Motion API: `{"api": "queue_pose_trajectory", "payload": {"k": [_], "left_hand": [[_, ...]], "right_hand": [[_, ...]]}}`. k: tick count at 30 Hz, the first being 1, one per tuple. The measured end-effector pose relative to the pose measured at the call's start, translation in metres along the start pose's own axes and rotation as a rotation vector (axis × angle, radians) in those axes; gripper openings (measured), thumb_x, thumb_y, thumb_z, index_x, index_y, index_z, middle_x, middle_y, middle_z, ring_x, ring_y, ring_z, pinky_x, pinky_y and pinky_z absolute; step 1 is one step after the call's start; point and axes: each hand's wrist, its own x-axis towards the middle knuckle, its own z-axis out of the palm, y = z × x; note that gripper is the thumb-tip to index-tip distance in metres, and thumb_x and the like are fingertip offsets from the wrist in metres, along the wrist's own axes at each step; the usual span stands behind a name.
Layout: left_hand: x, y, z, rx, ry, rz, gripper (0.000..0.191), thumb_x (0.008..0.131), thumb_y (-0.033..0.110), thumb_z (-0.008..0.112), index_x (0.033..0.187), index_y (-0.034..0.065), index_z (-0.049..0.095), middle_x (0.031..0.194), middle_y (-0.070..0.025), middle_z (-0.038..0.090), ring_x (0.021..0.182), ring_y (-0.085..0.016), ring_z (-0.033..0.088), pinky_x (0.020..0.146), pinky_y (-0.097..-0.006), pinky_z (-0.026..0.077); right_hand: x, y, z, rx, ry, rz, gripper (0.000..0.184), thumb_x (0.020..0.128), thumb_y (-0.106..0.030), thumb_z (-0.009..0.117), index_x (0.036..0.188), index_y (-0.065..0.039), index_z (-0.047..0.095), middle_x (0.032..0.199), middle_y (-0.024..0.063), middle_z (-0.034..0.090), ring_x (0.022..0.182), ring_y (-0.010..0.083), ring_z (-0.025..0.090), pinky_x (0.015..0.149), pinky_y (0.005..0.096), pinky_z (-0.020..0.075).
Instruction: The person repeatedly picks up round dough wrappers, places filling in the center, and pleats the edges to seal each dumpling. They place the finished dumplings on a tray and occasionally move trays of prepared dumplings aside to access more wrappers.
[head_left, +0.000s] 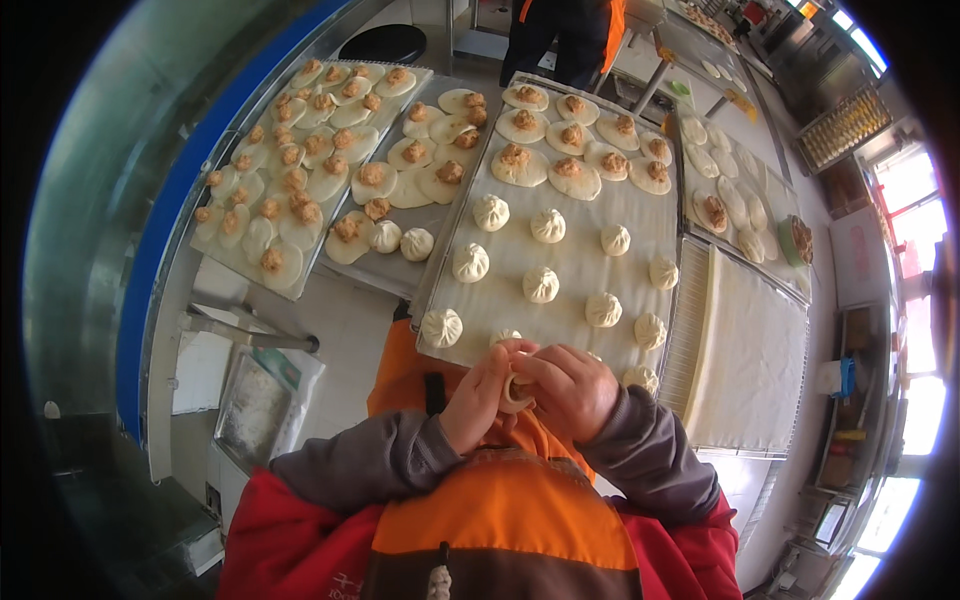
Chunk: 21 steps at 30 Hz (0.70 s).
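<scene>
Close to my chest, my left hand (480, 394) cups a partly closed dough bun (516, 396) with meat filling showing in its opening. My right hand (571, 386) has its fingertips on the bun's upper edge. Beyond both hands lies a lined tray (574, 247) with rows of pleated buns (541, 285) on its near half. Flat dough rounds topped with meat filling (568, 178) cover its far end. One pleated bun is partly hidden just behind my fingers.
Two trays of filled dough rounds (283, 264) stand to the left, one also holding two pleated buns (400, 238). At right are a tray of dough rounds (701, 162), a green bowl of filling (795, 241) and a cloth-covered rack (750, 352). A person (562, 45) stands beyond the trays.
</scene>
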Motion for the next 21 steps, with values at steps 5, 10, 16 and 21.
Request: {"api": "queue_pose_trajectory", "payload": {"k": [5, 10, 16, 21], "left_hand": [[0.020, -0.012, -0.009, 0.401, 0.012, 0.344, 0.048, 0.106, 0.046, 0.034, 0.116, 0.0044, 0.055, 0.079, -0.0021, 0.058, 0.059, -0.006, 0.051, 0.051, -0.0211, 0.041], [0.015, -0.013, -0.013, 0.038, -0.057, 0.051, 0.049, 0.106, 0.046, 0.034, 0.110, 0.0033, 0.059, 0.081, -0.0019, 0.058, 0.061, -0.006, 0.051, 0.052, -0.0207, 0.040], [0.017, -0.007, -0.007, 0.145, -0.026, 0.154, 0.048, 0.106, 0.046, 0.033, 0.119, 0.0047, 0.053, 0.086, -0.0016, 0.059, 0.065, -0.005, 0.051, 0.054, -0.0198, 0.040], [0.012, -0.004, -0.009, 0.088, -0.071, 0.136, 0.052, 0.105, 0.051, 0.031, 0.118, 0.0058, 0.053, 0.086, -0.0010, 0.059, 0.067, -0.004, 0.050, 0.055, -0.0189, 0.039]], "right_hand": [[0.001, 0.001, -0.003, -0.126, -0.054, -0.119, 0.034, 0.067, -0.003, 0.074, 0.098, -0.004, 0.061, 0.085, 0.0092, 0.061, 0.074, 0.0292, 0.063, 0.063, 0.0368, 0.0523], [0.001, 0.006, 0.005, -0.043, 0.036, -0.025, 0.026, 0.069, -0.009, 0.070, 0.095, -0.008, 0.065, 0.079, 0.0066, 0.059, 0.069, 0.0258, 0.060, 0.059, 0.0365, 0.0506], [-0.002, 0.008, 0.000, 0.017, 0.012, 0.007, 0.027, 0.069, -0.002, 0.073, 0.094, -0.003, 0.061, 0.083, 0.0092, 0.062, 0.071, 0.0277, 0.063, 0.060, 0.0365, 0.0509], [-0.003, 0.008, 0.002, 0.001, 0.031, -0.072, 0.019, 0.070, -0.006, 0.069, 0.087, -0.007, 0.063, 0.078, 0.0073, 0.059, 0.068, 0.0269, 0.060, 0.058, 0.0370, 0.0496]]}}
